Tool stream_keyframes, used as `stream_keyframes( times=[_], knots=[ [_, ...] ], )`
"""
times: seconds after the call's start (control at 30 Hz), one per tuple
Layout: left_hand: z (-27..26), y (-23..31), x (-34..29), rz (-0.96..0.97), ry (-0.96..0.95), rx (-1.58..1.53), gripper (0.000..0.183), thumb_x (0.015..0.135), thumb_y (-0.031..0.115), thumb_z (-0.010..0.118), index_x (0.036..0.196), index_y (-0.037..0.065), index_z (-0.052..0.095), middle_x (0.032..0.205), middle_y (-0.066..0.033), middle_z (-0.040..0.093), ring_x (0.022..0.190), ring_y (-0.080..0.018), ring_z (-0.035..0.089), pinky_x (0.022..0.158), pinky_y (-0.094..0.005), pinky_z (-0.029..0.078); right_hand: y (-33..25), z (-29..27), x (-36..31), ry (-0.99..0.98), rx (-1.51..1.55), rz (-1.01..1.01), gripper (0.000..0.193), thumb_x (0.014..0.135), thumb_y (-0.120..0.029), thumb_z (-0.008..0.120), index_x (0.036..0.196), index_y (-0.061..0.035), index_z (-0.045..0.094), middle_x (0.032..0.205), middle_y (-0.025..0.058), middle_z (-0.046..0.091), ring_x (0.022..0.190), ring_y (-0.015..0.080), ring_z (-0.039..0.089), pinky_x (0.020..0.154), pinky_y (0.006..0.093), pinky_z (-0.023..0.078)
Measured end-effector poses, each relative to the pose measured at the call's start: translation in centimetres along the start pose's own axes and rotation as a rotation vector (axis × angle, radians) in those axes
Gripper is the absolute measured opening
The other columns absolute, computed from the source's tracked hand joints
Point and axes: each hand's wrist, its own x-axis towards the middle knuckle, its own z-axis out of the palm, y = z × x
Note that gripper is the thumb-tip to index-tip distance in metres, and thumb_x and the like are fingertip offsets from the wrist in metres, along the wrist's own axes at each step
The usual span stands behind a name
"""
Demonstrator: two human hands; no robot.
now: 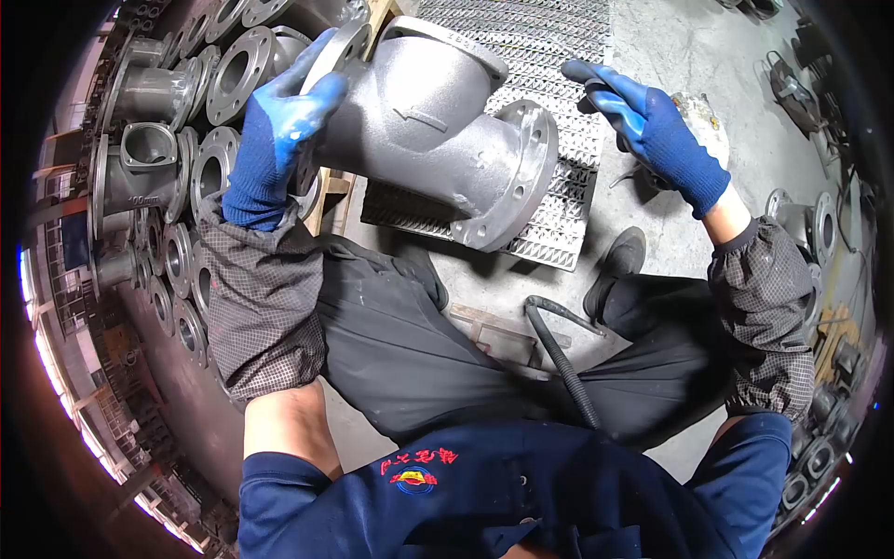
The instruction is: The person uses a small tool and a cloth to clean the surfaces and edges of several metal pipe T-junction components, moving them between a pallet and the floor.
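A large grey cast-metal valve body (pixel 410 116) with round bolt-holed flanges lies tilted in front of me, a raised arrow on its side. My left hand (pixel 293 116), in a blue coated glove, is closed around the rim of its left flange, with the thumb on the near side. To the right of the casting, my gloved right hand (pixel 652 126) hangs in the air, apart from it. Its fingers stretch out to the left, and I see nothing in them. Below the casting is a patterned metal plate (pixel 568 200).
Many similar flanged castings (pixel 149 172) are stacked at the left, close to my left arm. Wooden slats (pixel 331 200) show beneath the valve body. A black corrugated hose (pixel 565 368) runs between my legs. More flanged castings (pixel 819 228) stand on the right.
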Motion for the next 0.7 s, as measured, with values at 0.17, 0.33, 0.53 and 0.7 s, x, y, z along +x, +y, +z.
stream_keyframes(
  times=[0.17, 0.33, 0.53, 0.7],
  knots=[
    [1.3, 1.2, -0.2, -0.081, 0.128, 0.053, 0.046, 0.083, 0.012, 0.057, 0.129, 0.009, 0.054, 0.076, 0.0076, 0.053, 0.060, 0.0015, 0.042, 0.055, -0.0140, 0.034, 2.3, 0.9, 1.5, 0.027, -0.140, -0.088, 0.037, 0.092, -0.018, 0.054, 0.129, -0.0132, 0.051, 0.099, 0.0138, 0.067, 0.087, 0.0234, 0.065, 0.077, 0.0313, 0.050],
    [0.0, 0.0, -0.1, -0.002, 0.081, 0.066, 0.047, 0.083, 0.011, 0.059, 0.129, 0.008, 0.054, 0.090, 0.0016, 0.059, 0.074, -0.0035, 0.051, 0.068, -0.0174, 0.043, 2.4, -0.4, 1.2, -0.263, 0.143, 0.095, 0.046, 0.092, -0.029, 0.055, 0.134, -0.0122, 0.046, 0.097, 0.0130, 0.066, 0.076, 0.0156, 0.063, 0.067, 0.0277, 0.050],
    [-2.6, -3.8, 0.9, 0.052, 0.084, 0.167, 0.043, 0.085, 0.011, 0.062, 0.126, 0.001, 0.054, 0.091, -0.0010, 0.061, 0.076, -0.0060, 0.055, 0.067, -0.0196, 0.045, 2.4, 0.7, 1.5, -0.064, 0.128, -0.172, 0.033, 0.097, -0.028, 0.047, 0.123, -0.0116, 0.058, 0.093, 0.0083, 0.067, 0.080, 0.0126, 0.064, 0.072, 0.0276, 0.052],
    [-1.0, -2.5, 0.9, 0.137, 0.059, 0.204, 0.050, 0.083, 0.007, 0.065, 0.128, -0.005, 0.049, 0.106, -0.0112, 0.062, 0.089, -0.0127, 0.060, 0.081, -0.0249, 0.048, 2.5, 0.7, 1.6, -0.002, 0.064, -0.209, 0.028, 0.090, -0.018, 0.059, 0.118, -0.0152, 0.063, 0.084, 0.0026, 0.065, 0.071, 0.0083, 0.059, 0.068, 0.0225, 0.050]
  ],
)
